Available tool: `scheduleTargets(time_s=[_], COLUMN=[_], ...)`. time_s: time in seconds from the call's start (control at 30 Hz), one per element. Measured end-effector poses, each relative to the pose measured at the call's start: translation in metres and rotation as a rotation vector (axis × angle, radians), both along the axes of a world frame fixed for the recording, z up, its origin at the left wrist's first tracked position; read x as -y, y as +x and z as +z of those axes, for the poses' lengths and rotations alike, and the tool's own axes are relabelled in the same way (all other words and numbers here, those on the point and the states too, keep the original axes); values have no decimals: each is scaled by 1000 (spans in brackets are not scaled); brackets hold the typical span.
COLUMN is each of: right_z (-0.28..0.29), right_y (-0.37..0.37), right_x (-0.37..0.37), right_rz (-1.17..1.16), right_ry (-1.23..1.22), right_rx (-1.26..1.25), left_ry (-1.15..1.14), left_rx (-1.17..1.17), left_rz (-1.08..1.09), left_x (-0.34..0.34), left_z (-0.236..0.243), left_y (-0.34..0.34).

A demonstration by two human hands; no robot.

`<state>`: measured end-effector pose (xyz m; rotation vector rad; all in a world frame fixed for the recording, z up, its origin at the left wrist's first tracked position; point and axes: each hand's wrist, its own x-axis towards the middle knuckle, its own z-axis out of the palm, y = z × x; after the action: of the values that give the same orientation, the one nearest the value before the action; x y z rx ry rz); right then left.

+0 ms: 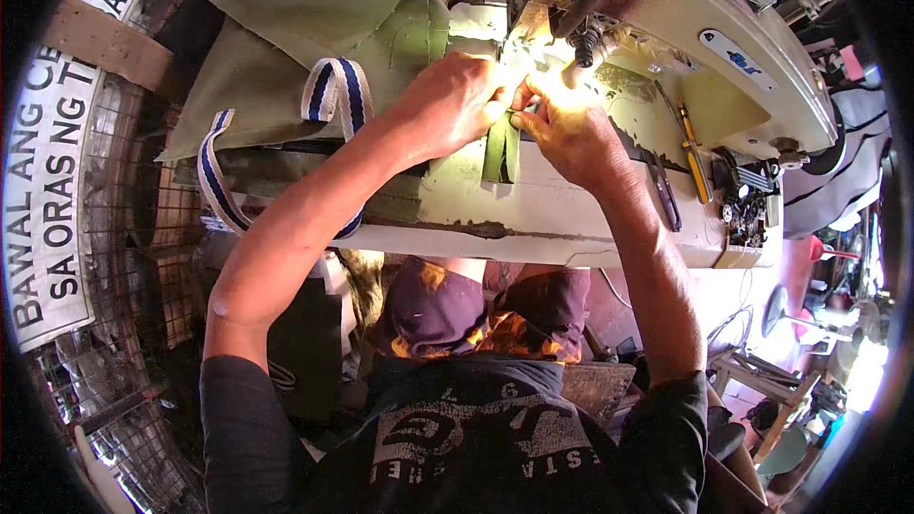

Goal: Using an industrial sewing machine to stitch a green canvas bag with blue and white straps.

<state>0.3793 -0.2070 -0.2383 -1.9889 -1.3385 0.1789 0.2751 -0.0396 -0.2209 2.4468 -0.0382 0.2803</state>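
Note:
A narrow olive-green fabric strip (500, 154) hangs toward me on the white sewing table, its upper end between my fingers. My left hand (455, 103) is closed, pinching that strip from the left, close to the machine's needle area. From the right, my right hand (569, 124) pinches it too, thumb and fingertips nearly meeting the left ones. Bright lamp glare washes out the needle area, so the strip's far end cannot be made out. Above and to the right of my hands stands the sewing machine (757, 100).
Large olive cloth (324, 24) covers the table's left side. A white-and-blue webbing strap (217, 176) loops over it, partly behind my left forearm. A yellow-handled screwdriver (698, 167) and a dark slim tool (664, 192) lie right of my right forearm. Wire mesh (162, 295) stands left.

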Motion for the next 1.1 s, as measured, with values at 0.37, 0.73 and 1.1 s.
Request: scheduleTargets(time_s=[0.37, 0.73, 1.1], right_z=[-9, -6, 3], right_y=[5, -5, -14], right_x=[-2, 2, 4], right_rz=[11, -122, -127], right_ry=[126, -42, -99], right_rx=[-268, -286, -47], left_ry=[-182, 60, 85], left_rx=[225, 89, 142], left_rz=[-10, -12, 53], left_x=[4, 2, 1], left_z=[-14, -10, -24], left_y=[-2, -1, -5])
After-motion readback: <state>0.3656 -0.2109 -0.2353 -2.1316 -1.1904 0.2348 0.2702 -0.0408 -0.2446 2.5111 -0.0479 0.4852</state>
